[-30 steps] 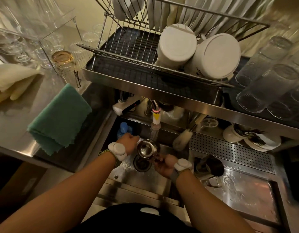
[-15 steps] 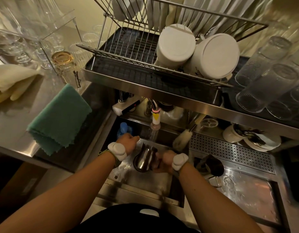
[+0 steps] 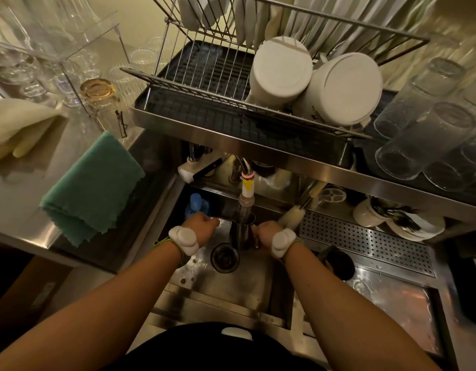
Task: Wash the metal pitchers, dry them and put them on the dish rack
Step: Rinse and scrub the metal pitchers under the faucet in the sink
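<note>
One metal pitcher point(image 3: 240, 234), tipped sideways a moment ago, is upright again under the tap point(image 3: 246, 195), gripped by the right hand point(image 3: 266, 232). What the left hand point(image 3: 202, 229) holds, if anything, is unclear. It looks like another rinse.

Left hand point(image 3: 202, 226) and right hand point(image 3: 263, 231) bare; forearms bare to the frame edge. Left wrist unit point(image 3: 183, 241): white, rounded, lobed shell, with a thin yellow-green band at its edge. Right wrist unit point(image 3: 282, 242): same white shell. Black top point(image 3: 194, 349) on the torso, with a small white oblong tab point(image 3: 236, 333) at its centre.
</note>
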Demonstrator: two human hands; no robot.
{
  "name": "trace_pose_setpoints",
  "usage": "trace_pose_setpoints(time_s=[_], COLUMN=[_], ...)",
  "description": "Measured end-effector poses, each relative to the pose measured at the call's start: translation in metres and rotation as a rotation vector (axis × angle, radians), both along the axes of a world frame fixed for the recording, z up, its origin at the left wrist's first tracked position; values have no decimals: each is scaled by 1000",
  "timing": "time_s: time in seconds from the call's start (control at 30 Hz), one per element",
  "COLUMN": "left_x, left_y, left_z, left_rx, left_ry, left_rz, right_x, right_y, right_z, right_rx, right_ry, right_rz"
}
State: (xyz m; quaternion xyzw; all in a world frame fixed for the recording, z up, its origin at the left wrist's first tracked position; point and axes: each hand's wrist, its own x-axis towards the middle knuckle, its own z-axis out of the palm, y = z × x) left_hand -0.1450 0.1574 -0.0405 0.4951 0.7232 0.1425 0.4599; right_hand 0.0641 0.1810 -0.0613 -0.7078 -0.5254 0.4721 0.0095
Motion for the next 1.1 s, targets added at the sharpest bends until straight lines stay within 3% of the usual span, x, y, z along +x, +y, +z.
trace_pose_setpoints(time_s=[0.17,0.3,0.47,0.6,1.1], left_x=[0,0,1,-1,3], left_y=[-1,-1,-3,-2,-5], left_z=[2,3,3,5,9], left_rx=[-7,-2,-16,-21,8], left_ry=[7,15,5,-7,6], left_rz=[-17,-6,-11,-12,-1], right_x=[2,3,2,-2,0], right_y=[0,3,2,2,-8], right_z=[-3,-7,-13,-10,-25], right_rx=[-6,132,235,193,201], right_ry=[262,90,114,202,252], right_rz=[-143,-14,-140,-153,-279])
